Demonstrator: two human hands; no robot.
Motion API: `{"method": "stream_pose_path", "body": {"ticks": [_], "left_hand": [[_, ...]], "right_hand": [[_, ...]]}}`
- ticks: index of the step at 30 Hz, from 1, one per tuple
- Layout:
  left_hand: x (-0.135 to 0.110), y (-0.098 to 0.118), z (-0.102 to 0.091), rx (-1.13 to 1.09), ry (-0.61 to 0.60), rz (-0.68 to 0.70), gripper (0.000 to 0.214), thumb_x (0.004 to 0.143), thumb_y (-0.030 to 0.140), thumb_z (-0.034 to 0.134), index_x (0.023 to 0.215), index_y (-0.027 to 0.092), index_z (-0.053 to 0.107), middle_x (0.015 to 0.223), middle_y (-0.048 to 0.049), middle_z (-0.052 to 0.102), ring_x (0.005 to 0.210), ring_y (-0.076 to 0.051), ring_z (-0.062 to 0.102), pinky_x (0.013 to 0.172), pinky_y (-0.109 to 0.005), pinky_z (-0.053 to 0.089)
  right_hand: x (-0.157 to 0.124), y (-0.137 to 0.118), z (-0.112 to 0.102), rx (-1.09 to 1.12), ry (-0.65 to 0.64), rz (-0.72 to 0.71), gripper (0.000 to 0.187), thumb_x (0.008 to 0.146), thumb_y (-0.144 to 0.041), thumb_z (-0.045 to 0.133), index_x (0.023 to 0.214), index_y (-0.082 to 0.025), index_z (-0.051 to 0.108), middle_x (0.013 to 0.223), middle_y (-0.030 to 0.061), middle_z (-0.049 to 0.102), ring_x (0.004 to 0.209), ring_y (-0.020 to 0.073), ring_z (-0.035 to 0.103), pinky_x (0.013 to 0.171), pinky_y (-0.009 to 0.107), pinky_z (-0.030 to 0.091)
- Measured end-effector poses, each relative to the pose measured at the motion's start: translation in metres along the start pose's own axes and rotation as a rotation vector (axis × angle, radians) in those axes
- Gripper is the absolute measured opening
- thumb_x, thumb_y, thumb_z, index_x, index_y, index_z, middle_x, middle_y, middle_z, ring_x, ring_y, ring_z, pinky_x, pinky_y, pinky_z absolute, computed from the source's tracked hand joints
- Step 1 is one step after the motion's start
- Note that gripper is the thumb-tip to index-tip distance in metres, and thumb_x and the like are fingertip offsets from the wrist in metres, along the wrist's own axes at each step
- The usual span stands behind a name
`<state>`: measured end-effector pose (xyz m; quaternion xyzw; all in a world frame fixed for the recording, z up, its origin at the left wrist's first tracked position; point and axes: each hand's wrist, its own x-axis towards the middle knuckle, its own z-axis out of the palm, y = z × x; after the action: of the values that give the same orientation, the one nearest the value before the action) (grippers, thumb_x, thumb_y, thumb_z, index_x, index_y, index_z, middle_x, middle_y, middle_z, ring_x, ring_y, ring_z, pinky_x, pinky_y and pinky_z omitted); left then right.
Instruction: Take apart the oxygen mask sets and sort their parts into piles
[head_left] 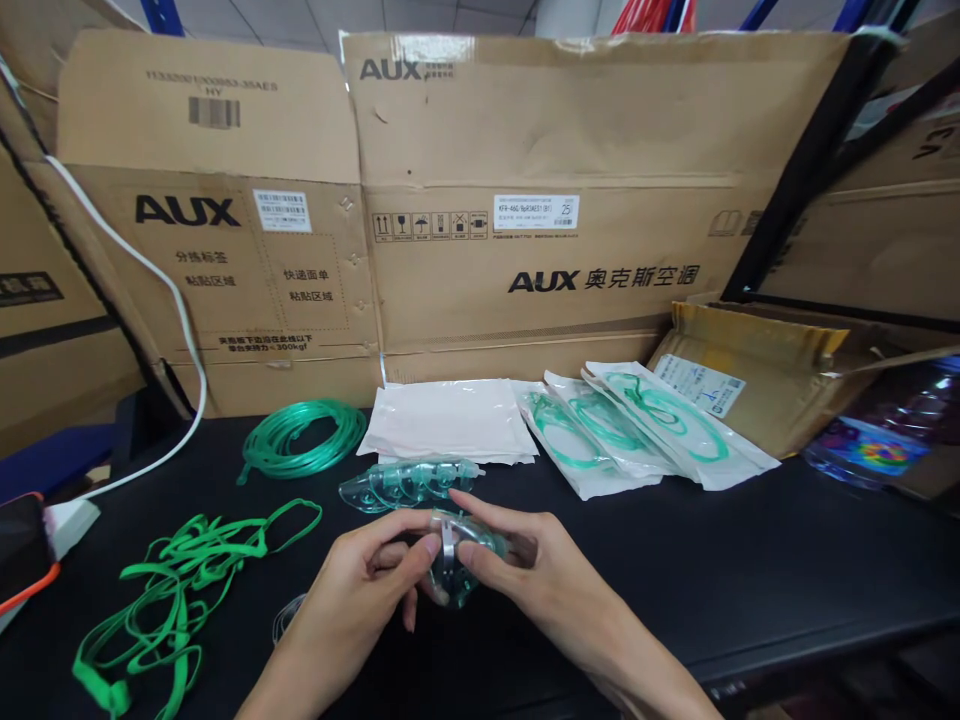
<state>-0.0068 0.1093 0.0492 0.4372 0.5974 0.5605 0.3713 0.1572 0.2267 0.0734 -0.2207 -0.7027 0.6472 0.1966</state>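
- The left hand (pixel 360 595) has its fingers (pixel 420 550) curled in and pinched on the clear mask (pixel 459 570), thumb and forefinger closing on the thin metal strip (pixel 448 545) at the mask's top edge.
- The right hand (pixel 544 580) grips the same mask from the other side, its fingers (pixel 472 508) bent over the top with the thumb below. The two hands' fingertips almost meet.
- The mask is held just above the black worktop (pixel 750 570), near its front edge, tilted on its side.
- Just behind the hands, a stack of more clear masks (pixel 409 482) lies on the worktop.
- To the left lie a loose heap of green straps (pixel 180 600) and, further back, a coil of green tubing (pixel 300 435).
- Behind the stack lie flat white pouches (pixel 450 420). To their right, sealed packets (pixel 637 425) with green tubing inside fan out, overlapping.
- Cardboard boxes (pixel 525 150) wall off the back. A white cable (pixel 161 290) runs down the left one.
- Nothing lies between the hands and the mask.
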Motion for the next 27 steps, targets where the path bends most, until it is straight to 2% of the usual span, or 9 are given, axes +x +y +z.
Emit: {"method": "stream_pose_path", "body": {"ticks": [2,5,8,11,15,20,24,27], "left_hand": [[0.000,-0.005,0.000,0.076,0.001,0.010,0.044,0.090,0.051,0.067,0.114,0.015,0.074,0.061,-0.0001,0.063,0.048,-0.011,0.055,0.043,-0.018,0.043],[0.001,-0.010,0.004,0.119,0.056,0.047,0.036,0.088,0.048,0.069,0.105,0.017,0.075,0.055,0.0041,0.056,0.044,-0.009,0.049,0.042,-0.016,0.041],[0.001,-0.011,0.012,0.051,0.206,0.067,0.031,0.087,0.049,0.071,0.102,0.021,0.072,0.077,-0.0002,0.069,0.050,-0.010,0.057,0.044,-0.017,0.046],[0.000,-0.008,0.018,0.059,0.272,0.115,0.027,0.088,0.049,0.070,0.097,0.024,0.072,0.101,-0.0028,0.072,0.067,-0.013,0.068,0.058,-0.019,0.056],[0.001,-0.005,0.017,0.230,0.153,0.246,0.024,0.092,0.046,0.064,0.091,0.025,0.077,0.114,-0.0047,0.070,0.081,-0.017,0.072,0.068,-0.022,0.060],[0.001,-0.003,0.009,0.431,0.212,0.282,0.026,0.096,0.044,0.060,0.090,0.027,0.078,0.116,-0.0065,0.067,0.085,-0.019,0.067,0.069,-0.025,0.056],[-0.001,0.000,0.009,0.411,0.234,0.272,0.025,0.096,0.043,0.060,0.089,0.026,0.077,0.115,-0.0063,0.064,0.079,-0.017,0.063,0.071,-0.027,0.053],[-0.002,0.002,0.012,0.382,0.255,0.289,0.023,0.096,0.040,0.061,0.087,0.026,0.077,0.113,-0.0053,0.064,0.080,-0.016,0.062,0.073,-0.027,0.052]], "right_hand": [[0.000,0.001,0.003,-0.025,0.021,-0.024,0.053,0.085,-0.036,0.073,0.135,-0.016,0.068,0.112,0.0094,0.078,0.109,0.0309,0.068,0.100,0.043,0.048],[0.000,0.000,0.008,-0.073,0.010,-0.097,0.029,0.091,-0.028,0.066,0.114,-0.018,0.080,0.096,0.0043,0.079,0.098,0.0264,0.069,0.088,0.034,0.051],[-0.001,0.000,0.009,-0.074,0.035,-0.143,0.025,0.097,-0.029,0.059,0.103,-0.020,0.081,0.086,0.0012,0.075,0.092,0.0226,0.067,0.083,0.030,0.050],[0.000,0.003,0.009,-0.070,0.103,-0.180,0.027,0.099,-0.034,0.058,0.107,-0.020,0.080,0.089,0.0008,0.074,0.093,0.0216,0.066,0.085,0.029,0.050],[0.000,0.005,0.008,-0.075,0.147,-0.182,0.029,0.098,-0.037,0.063,0.117,-0.022,0.078,0.097,0.0013,0.076,0.100,0.0223,0.067,0.095,0.030,0.050],[-0.003,0.000,0.013,-0.121,0.137,-0.200,0.037,0.099,-0.042,0.063,0.128,-0.023,0.073,0.121,0.0049,0.076,0.115,0.0257,0.067,0.105,0.034,0.049],[-0.004,0.000,0.014,-0.172,0.114,-0.225,0.038,0.101,-0.043,0.058,0.133,-0.027,0.070,0.128,0.0020,0.074,0.123,0.0257,0.065,0.112,0.034,0.046],[-0.005,-0.002,0.014,-0.224,0.088,-0.267,0.036,0.104,-0.040,0.053,0.135,-0.029,0.069,0.130,0.0007,0.073,0.123,0.0258,0.066,0.110,0.034,0.048]]}}
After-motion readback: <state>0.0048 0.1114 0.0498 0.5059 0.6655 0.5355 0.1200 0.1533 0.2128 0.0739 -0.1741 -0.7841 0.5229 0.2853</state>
